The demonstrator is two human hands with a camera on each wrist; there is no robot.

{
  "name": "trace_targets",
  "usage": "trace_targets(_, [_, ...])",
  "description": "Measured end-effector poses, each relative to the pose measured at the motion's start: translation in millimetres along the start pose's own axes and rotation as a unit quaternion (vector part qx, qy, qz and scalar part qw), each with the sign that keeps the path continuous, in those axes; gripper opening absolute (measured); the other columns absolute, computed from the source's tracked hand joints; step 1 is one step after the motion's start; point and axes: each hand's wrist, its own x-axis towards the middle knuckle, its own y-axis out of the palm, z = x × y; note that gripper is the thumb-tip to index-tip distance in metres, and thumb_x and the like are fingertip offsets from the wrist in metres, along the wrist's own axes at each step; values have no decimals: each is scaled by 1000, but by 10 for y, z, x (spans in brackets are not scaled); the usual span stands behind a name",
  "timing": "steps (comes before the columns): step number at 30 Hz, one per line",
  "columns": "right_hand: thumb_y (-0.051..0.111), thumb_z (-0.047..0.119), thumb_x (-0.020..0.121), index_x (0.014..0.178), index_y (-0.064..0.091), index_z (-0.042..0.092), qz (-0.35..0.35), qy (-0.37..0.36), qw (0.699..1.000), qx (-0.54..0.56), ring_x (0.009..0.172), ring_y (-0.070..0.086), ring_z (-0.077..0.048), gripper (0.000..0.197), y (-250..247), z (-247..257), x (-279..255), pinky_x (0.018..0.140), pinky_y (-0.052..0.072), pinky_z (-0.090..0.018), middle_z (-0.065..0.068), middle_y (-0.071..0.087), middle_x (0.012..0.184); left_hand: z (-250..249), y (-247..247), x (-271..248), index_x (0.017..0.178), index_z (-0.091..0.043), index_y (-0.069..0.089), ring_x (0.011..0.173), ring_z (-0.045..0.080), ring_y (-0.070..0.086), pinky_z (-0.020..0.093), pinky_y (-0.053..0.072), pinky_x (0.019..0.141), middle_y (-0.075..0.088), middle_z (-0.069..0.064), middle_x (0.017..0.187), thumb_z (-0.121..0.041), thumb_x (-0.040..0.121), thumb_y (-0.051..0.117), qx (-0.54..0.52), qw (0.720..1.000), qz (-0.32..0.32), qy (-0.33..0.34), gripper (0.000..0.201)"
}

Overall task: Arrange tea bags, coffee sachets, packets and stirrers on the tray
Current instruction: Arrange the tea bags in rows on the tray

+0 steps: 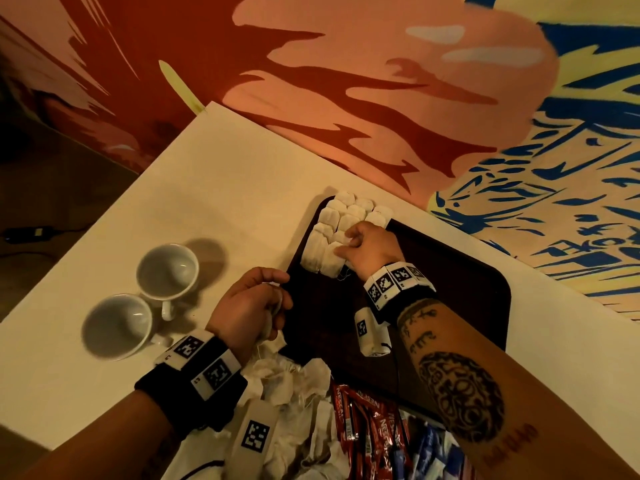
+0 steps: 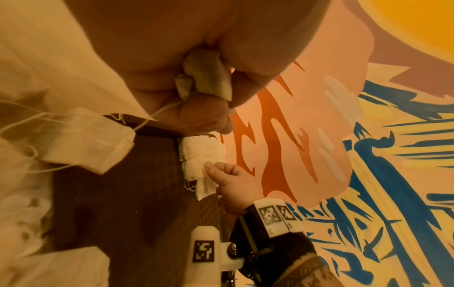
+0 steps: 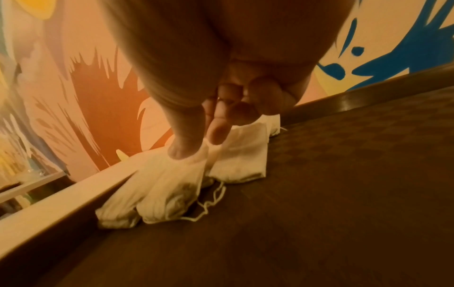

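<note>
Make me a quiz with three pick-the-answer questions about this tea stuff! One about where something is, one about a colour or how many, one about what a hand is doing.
1. Where do the tidy tea bags lie?
A. far corner of the tray
B. inside a cup
C. on the floor

2. How many cups stand on the table?
A. one
B. two
C. four

3. What is the left hand doing?
A. lying flat and open
B. gripping a tea bag
C. lifting a cup

Answers: 1 A, the head view shows them in rows at the tray's far corner. 2 B, two white cups stand left of the tray. 3 B, the left wrist view shows its fingers curled round a bag.
</note>
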Motion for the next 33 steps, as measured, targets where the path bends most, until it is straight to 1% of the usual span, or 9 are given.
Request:
trace_targets(5, [70,38,90,102,67,27,-53,-42,996,55,85,59,-3,17,-129,136,-449,74,42,-16,14,64,94,6,98,-22,105,-13,61,59,17,52,28,46,52,64,9,84,8,97,42,-42,999,-2,30,29])
trace_targets(9, [73,44,86,84,66,32,32,-88,983,156,78,63,1,14,7,262,-1072,72,50,-22,14,69,82,-46,216,-35,103,-11,62,67,18,55,28,52,64,62,8,86,7,100,42,-124,992,-8,38,26])
trace_targets(13, [74,50,83,87,63,33,85,-68,971,212,80,65,-1,21,242,378,-1515,71,53,-23,11,70,88,-70,239,-67,107,-10,62,74,21,61,22,52,52,64,9,85,6,99,41,-174,984,27,40,27])
trace_targets(17, [79,33,84,84,62,28,22,-39,955,295,70,65,-5,18,344,390,-1679,69,56,-32,4,70,81,-52,316,-166,103,-8,60,92,29,67,42,58,81,68,5,73,10,96,36,-220,972,68,36,31])
trace_targets(21, [82,25,80,102,61,23,38,-19,938,345,80,68,-17,30,304,308,-1805,79,58,-44,-3,72,92,-56,307,-244,100,-11,59,81,26,71,40,61,72,68,6,78,6,98,37,-261,961,91,10,28])
trace_targets(24, [79,19,83,119,59,25,45,-42,936,347,76,68,-15,41,224,227,-1917,75,57,-37,-9,73,93,-52,300,-264,97,-14,61,76,22,69,35,60,69,68,4,80,4,100,40,-260,964,65,2,28])
trace_targets(28, [71,14,91,98,68,33,-31,-60,931,360,76,67,-3,20,74,132,-2067,68,51,-20,7,75,87,-69,253,-221,99,-16,60,62,16,57,35,53,70,64,4,80,2,98,42,-235,972,19,3,26])
trace_targets(30, [71,21,91,91,68,33,-69,-50,930,357,70,64,-4,12,48,98,-2087,63,49,-21,6,73,82,-46,259,-262,102,-17,62,57,14,50,35,53,73,61,2,81,-7,99,47,-178,983,40,-9,18])
trace_targets(33, [73,21,90,93,66,25,-94,-36,920,380,70,65,-9,9,63,108,-2090,60,49,-22,1,73,85,28,305,-413,108,-16,67,53,10,42,29,46,63,58,-1,76,-32,99,56,-61,992,109,1,22])
